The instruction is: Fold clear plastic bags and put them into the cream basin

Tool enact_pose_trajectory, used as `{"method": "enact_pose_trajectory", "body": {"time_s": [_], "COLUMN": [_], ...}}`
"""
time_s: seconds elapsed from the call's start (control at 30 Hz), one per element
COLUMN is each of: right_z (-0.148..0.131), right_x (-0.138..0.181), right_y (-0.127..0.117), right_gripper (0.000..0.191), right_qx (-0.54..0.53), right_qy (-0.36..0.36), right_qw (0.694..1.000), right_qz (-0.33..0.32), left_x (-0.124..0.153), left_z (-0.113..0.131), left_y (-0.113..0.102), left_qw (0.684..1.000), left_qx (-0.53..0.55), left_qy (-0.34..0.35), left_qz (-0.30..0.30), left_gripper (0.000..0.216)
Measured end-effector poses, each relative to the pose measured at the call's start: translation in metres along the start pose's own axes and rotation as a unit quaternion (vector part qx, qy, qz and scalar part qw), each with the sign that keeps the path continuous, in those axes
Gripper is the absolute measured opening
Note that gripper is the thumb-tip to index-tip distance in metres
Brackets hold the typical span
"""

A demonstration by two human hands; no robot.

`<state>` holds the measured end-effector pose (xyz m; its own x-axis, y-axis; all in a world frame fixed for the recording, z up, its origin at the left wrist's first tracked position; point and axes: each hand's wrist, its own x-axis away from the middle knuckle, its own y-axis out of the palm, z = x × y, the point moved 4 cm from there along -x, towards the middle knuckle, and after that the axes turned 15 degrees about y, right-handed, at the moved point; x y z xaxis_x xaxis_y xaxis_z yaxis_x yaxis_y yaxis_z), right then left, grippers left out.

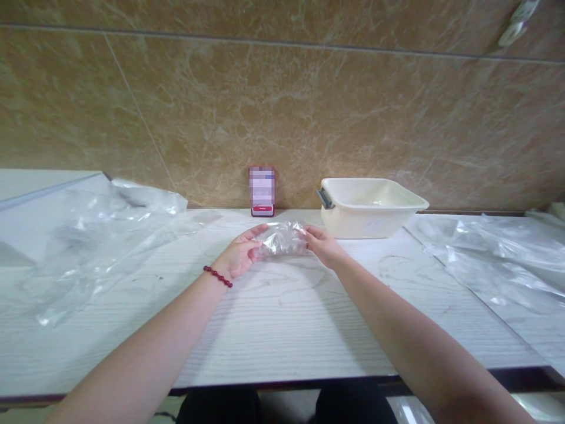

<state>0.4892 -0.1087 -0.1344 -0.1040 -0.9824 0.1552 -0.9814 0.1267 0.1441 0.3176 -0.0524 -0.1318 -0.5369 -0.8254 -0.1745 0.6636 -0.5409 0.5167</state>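
Note:
Between my two hands is a small, crinkled clear plastic bag [285, 239], held just above the table top. My left hand [241, 253], with a dark red bead bracelet [218, 276] on its wrist, pinches the bag's left end between thumb and fingers. At the right end, my right hand [324, 244] grips it the same way. Glare on the film hides whether anything is inside. Just behind my right hand stands a cream plastic tub [362, 224] with a grey handle clip [325, 198].
A phone [262, 191] leans upright against the marbled wall [282, 106]. Large clear plastic sheeting [101, 235] spreads over the left of the white wood-grain table [273, 330], beside a white panel [35, 218]. More clear sheeting [498, 253] lies on the right.

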Motion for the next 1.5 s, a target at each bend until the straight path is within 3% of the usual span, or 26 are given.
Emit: {"method": "enact_pose_trajectory", "body": {"time_s": [0.23, 0.47, 0.67, 0.87, 1.2, 1.5], "right_z": [0.006, 0.003, 0.004, 0.002, 0.001, 0.002], "right_x": [-0.003, 0.000, 0.001, 0.006, 0.002, 0.000], "right_y": [-0.005, -0.001, 0.000, 0.003, -0.002, -0.005], "right_gripper": [0.037, 0.032, 0.041, 0.028, 0.014, 0.012], "right_qx": [0.030, 0.117, 0.164, 0.196, 0.110, 0.155], "right_qy": [0.037, 0.014, 0.006, 0.024, 0.013, -0.001], "right_qw": [0.998, 0.993, 0.987, 0.980, 0.994, 0.986], "right_qz": [0.029, 0.020, -0.003, -0.013, 0.022, 0.063], "left_x": [0.000, 0.001, 0.003, 0.005, 0.003, 0.000], "left_z": [0.000, 0.001, 0.003, 0.002, 0.000, -0.005], "left_y": [-0.003, 0.000, 0.002, 0.002, 0.002, -0.002], "left_qw": [1.000, 1.000, 1.000, 0.999, 0.993, 0.987], "left_qx": [-0.002, 0.002, 0.011, 0.013, -0.085, -0.153], "left_qy": [-0.009, -0.010, -0.011, -0.018, 0.006, 0.020], "left_qz": [0.004, -0.004, -0.009, -0.028, -0.084, -0.035], "left_gripper": [0.040, 0.040, 0.040, 0.040, 0.048, 0.034]}}
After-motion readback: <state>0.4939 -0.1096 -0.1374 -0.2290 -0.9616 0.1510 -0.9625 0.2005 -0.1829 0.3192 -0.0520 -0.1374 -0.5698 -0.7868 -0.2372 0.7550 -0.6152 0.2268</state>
